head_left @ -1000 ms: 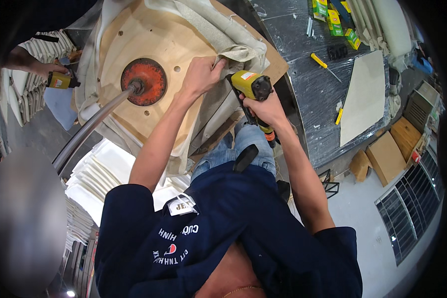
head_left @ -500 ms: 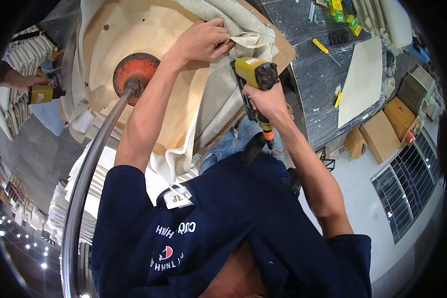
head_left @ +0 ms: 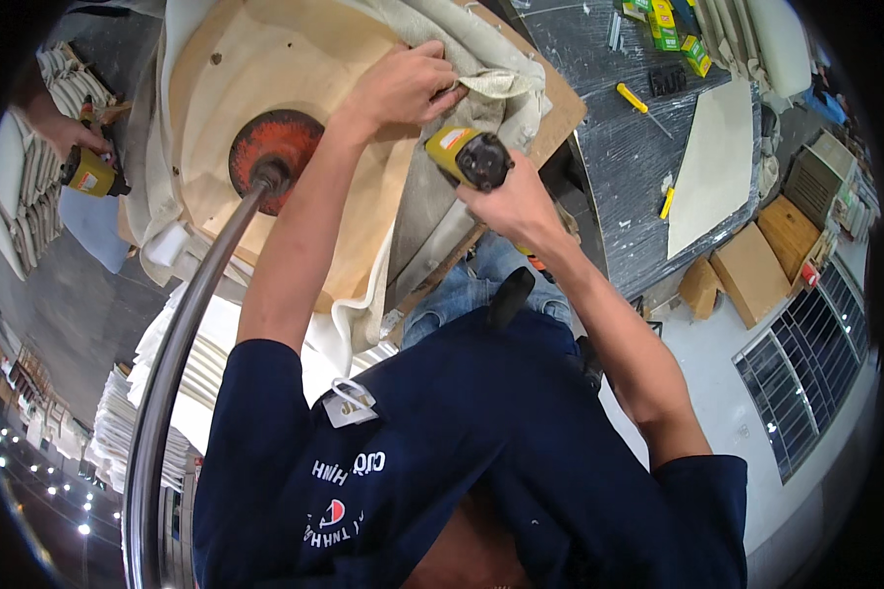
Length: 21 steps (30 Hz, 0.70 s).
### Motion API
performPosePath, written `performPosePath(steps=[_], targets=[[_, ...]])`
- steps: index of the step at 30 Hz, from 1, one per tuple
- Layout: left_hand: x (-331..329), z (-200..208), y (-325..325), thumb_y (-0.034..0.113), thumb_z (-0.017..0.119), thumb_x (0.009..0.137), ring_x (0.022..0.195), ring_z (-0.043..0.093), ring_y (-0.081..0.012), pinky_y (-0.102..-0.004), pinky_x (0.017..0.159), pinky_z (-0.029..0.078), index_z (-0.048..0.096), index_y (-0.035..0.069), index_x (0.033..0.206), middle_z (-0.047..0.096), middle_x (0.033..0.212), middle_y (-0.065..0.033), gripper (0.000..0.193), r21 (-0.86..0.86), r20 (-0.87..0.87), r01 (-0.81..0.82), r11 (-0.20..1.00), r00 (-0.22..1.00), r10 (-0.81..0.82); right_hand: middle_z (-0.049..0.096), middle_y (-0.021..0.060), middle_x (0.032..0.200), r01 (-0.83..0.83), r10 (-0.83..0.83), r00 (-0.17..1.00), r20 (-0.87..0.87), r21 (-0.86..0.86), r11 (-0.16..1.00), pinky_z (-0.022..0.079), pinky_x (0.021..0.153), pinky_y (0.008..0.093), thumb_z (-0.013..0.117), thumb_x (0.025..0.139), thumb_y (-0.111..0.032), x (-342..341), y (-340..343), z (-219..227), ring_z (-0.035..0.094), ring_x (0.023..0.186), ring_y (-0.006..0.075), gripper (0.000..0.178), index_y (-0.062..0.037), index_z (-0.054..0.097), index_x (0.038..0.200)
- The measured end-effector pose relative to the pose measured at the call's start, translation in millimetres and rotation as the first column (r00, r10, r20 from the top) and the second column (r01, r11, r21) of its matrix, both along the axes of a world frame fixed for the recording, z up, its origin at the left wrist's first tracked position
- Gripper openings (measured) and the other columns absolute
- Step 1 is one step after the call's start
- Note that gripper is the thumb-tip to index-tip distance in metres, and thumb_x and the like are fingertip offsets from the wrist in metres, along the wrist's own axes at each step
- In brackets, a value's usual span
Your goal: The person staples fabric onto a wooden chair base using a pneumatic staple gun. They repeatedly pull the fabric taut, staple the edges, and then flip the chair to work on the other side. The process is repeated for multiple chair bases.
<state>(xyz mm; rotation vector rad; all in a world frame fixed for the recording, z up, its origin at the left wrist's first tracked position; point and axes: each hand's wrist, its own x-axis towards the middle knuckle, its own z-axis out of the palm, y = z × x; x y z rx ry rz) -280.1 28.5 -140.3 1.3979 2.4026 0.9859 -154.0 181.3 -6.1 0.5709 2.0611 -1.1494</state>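
Observation:
Under my arms lies a curved plywood shell [head_left: 265, 74] with grey-beige fabric [head_left: 432, 187] and white padding along its border. My left hand [head_left: 408, 86] is closed on a folded edge of the fabric at the shell's far right side. In my right hand [head_left: 516, 206] is a yellow and black pneumatic staple gun [head_left: 469, 157], gripped by its handle. Its head is over the fabric, just below my left hand; its nose is hidden, so contact cannot be told. An orange-red worn disc [head_left: 270, 157] on a bent metal bar [head_left: 192, 324] presses against the shell's inside.
At right, a dark worktable [head_left: 619, 187] bears a yellow screwdriver [head_left: 633, 96], a yellow cutter [head_left: 667, 202], a pale fabric sheet [head_left: 717, 162] and green-yellow boxes [head_left: 663, 27]. Another person's hand [head_left: 64, 135] holds a similar tool [head_left: 93, 175] at left. White padded pieces [head_left: 182, 363] are stacked below.
My right hand has brought the staple gun left and turned it over the fabric, closer to my left hand. The left hand keeps its hold. The other person's hand at left has shifted slightly.

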Motion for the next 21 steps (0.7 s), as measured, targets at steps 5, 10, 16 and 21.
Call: performPosePath(steps=[5, 10, 16, 21], targets=[[4.5, -0.6, -0.9, 0.025, 0.071, 0.087, 0.086, 0.058, -0.0236, -0.0404, 0.068, 0.050, 0.062, 0.008, 0.071, 0.059, 0.071, -0.0037, 0.025, 0.037, 0.011, 0.002, 0.999, 1.000, -0.002, 0.070, 0.0230, 0.095, 0.020, -0.026, 0.992, -0.126, -0.054, 0.998, 0.053, 0.083, 0.0412, 0.071, 0.073, -0.015, 8.4, -6.5, -2.2, 0.066, 0.092, 0.0427, 0.047, -0.0057, 0.064, 0.118], [3.1, -1.0, -4.3, 0.026, 0.071, 0.087, 0.087, 0.058, -0.0233, -0.0402, 0.071, 0.049, 0.063, 0.008, 0.073, 0.058, 0.072, -0.0037, 0.024, 0.032, 0.013, -0.041, 0.999, 0.999, 0.041, 0.073, 0.0167, 0.098, 0.221, -0.233, 0.963, -0.138, -0.099, 0.970, 0.054, 0.084, 0.0352, 0.075, 0.074, -0.017, 37.1, 42.4, -22.3, 0.069, 0.087, 0.0263, 0.045, 0.0027, 0.067, 0.113], [12.0, 2.8, -9.5, 0.029, 0.067, 0.091, 0.091, 0.059, -0.0250, -0.0400, 0.081, 0.047, 0.066, 0.009, 0.080, 0.063, 0.079, -0.0052, 0.023, 0.010, -0.054, -0.167, 0.986, 0.984, 0.167, 0.070, 0.0216, 0.084, 0.058, -0.059, 0.998, -0.001, 0.107, 0.993, 0.054, 0.078, 0.0391, 0.069, 0.072, -0.022, 7.6, 53.3, -24.7, 0.070, 0.083, 0.0290, 0.041, 0.0081, 0.066, 0.099], [77.9, 25.3, -45.3, 0.026, 0.068, 0.091, 0.088, 0.060, -0.0313, -0.0427, 0.081, 0.047, 0.068, 0.007, 0.091, 0.066, 0.087, -0.0105, 0.019, 0.140, 0.072, -0.539, 0.831, 0.842, 0.534, 0.062, 0.0114, 0.060, -0.004, 0.019, 0.993, -0.115, 0.134, 0.991, 0.049, 0.048, 0.0351, 0.068, 0.072, -0.023, -28.4, 44.3, -32.9, 0.059, 0.047, 0.0209, 0.032, 0.0080, 0.065, 0.079]])
